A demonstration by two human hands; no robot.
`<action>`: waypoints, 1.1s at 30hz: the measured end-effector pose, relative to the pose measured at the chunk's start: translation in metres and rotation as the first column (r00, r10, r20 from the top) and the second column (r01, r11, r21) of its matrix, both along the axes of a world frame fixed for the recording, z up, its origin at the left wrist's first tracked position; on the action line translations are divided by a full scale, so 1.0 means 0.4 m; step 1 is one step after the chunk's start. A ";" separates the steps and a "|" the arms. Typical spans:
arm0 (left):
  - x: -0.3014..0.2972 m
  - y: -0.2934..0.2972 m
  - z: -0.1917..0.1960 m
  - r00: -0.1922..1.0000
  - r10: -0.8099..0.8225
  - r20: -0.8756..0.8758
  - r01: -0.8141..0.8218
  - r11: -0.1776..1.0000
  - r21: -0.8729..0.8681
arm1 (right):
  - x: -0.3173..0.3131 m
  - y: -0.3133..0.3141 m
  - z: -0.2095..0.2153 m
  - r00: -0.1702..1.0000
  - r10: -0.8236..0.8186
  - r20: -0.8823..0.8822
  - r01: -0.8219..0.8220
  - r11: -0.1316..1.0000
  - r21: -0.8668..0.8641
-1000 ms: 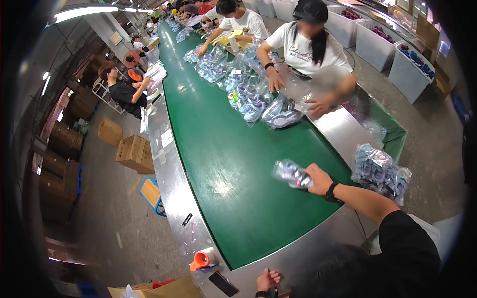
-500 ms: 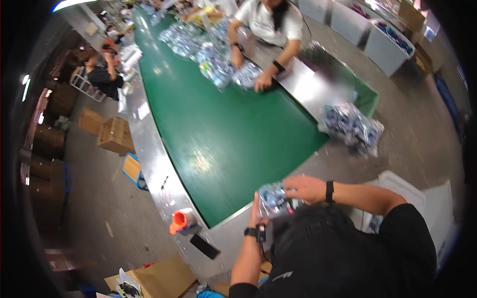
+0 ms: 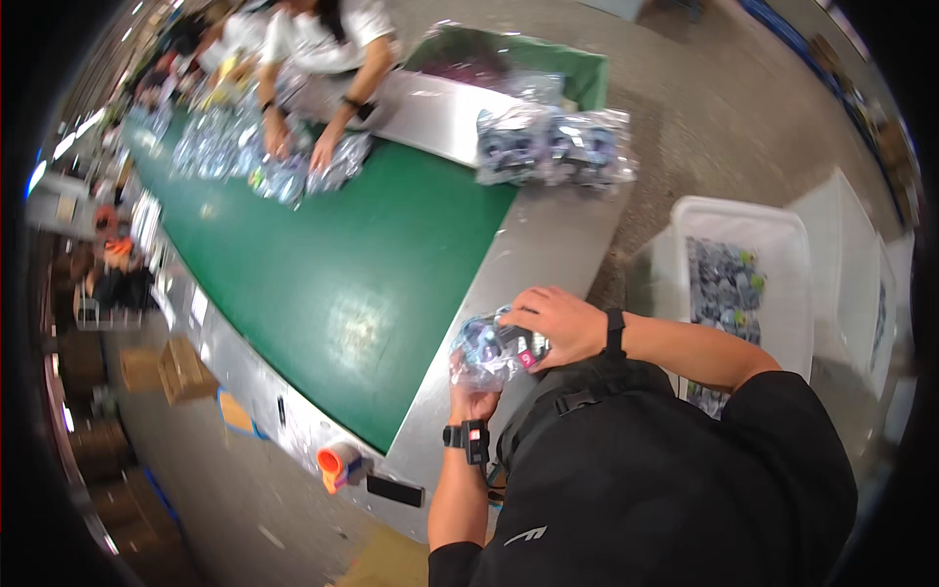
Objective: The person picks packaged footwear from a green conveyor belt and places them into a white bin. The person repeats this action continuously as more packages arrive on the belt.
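Both my hands hold one clear plastic bag (image 3: 492,348) of small dark items close to my chest, over the steel edge of the conveyor. My right hand (image 3: 556,323) grips it from above, a black watch on that wrist. My left hand (image 3: 472,396) holds it from below, with a black wrist device. A green conveyor belt (image 3: 342,264) runs away to the upper left.
More filled bags (image 3: 553,145) lie piled on the steel side table (image 3: 548,245). A white bin (image 3: 743,284) with bags stands to my right. A co-worker's hands (image 3: 298,147) handle bags across the belt. An orange tape roll (image 3: 337,462) sits on the near rail. Cardboard boxes (image 3: 181,367) stand on the floor.
I carried the bag off the belt in my right hand to my chest, my left hand joined it, and the view tilted down toward my body.
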State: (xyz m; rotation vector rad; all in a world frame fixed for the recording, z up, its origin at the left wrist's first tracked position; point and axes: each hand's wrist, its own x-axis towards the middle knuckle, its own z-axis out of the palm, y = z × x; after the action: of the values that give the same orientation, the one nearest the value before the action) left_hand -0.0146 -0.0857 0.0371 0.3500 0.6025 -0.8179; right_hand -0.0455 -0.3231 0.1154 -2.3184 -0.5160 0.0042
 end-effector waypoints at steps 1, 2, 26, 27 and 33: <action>-0.006 -0.017 -0.006 0.999 -0.048 0.008 0.048 0.999 0.023 | -0.026 -0.019 -0.001 0.999 -0.025 0.022 0.025 1.000 0.005; -0.013 -0.028 -0.009 0.995 -0.100 0.021 0.099 0.993 0.059 | -0.045 -0.029 -0.006 0.998 -0.039 0.041 0.039 0.999 -0.006; -0.187 -0.214 -0.060 0.356 -0.934 0.038 0.427 0.199 0.882 | -1.159 -0.353 -0.256 0.285 -0.946 -0.153 0.821 0.323 -0.471; -0.190 -0.190 -0.067 0.353 -0.936 0.018 0.428 0.178 0.886 | -1.200 -0.354 -0.274 0.222 -0.951 -0.214 0.795 0.303 -0.525; -0.203 -0.093 -0.112 0.374 -0.923 -0.094 0.408 0.072 0.910 | -1.375 -0.356 -0.352 -0.012 -0.937 -0.349 0.793 0.204 -0.574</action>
State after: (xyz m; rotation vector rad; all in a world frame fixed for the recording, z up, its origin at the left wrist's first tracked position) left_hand -0.0958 -0.1230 -0.0075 1.9459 0.1653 -1.2793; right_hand -0.5953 -0.4654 -0.0252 -2.1757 1.5150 0.2790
